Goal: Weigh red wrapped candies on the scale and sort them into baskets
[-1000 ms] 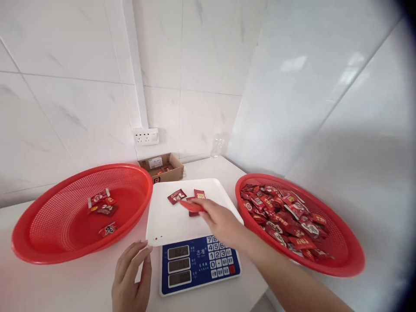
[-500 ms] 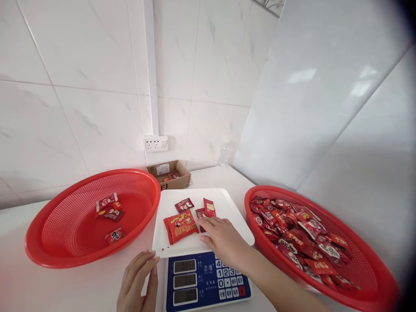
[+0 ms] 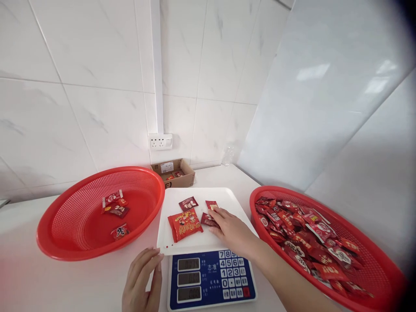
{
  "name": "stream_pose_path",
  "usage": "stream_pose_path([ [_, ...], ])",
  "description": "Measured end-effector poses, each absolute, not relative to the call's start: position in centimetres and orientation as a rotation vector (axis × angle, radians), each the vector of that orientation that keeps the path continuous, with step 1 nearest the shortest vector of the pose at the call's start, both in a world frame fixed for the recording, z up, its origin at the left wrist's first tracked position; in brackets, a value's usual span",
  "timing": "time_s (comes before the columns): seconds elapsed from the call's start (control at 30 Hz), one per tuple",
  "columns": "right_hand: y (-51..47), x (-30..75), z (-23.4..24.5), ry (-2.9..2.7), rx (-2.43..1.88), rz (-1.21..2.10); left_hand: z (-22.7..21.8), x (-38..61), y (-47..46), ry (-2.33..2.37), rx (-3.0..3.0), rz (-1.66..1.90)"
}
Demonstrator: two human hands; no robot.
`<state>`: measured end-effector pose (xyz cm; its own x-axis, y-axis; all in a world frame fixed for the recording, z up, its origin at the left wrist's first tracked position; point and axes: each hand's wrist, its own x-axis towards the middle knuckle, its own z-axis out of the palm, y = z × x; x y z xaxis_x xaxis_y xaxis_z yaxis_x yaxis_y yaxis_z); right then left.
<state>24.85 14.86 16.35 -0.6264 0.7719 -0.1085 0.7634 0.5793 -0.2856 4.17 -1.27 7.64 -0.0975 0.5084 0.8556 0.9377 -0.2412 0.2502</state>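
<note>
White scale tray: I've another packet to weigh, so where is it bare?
Bare: the strip along the white scale tray's back edge, behind the small dark red packet, and the left margin beside the large red snack packet. Crowded: the middle and right, where the right hand touches small packets.

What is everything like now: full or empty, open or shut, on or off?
Left basket, few packets.
Right basket, heaped with packets.
Scale, on, digits blurred.
Cardboard box, open.
Big packet, flat on tray.
Right hand, open, touching small packet.
Left hand, open, beside tray.
</note>
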Motion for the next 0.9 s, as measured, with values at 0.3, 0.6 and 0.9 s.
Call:
stream_pose_path([
  [0.3, 14.7, 24.0, 17.4, -2.758, -1.272, 0.503, 7.5, 4.1, -1.4, -1.591, -1.71, -1.326],
  [0.6, 16.8, 19.9, 16.2, -2.815, -1.093, 0.609, 7.8, 4.1, -1.3, -1.595, -1.691, -1.286],
  [0.9, 8.7, 26.1, 21.5, -2.529, -0.863, 0.754, 7.2, 3.9, -1.4, -1.59, -1.753, -1.273],
])
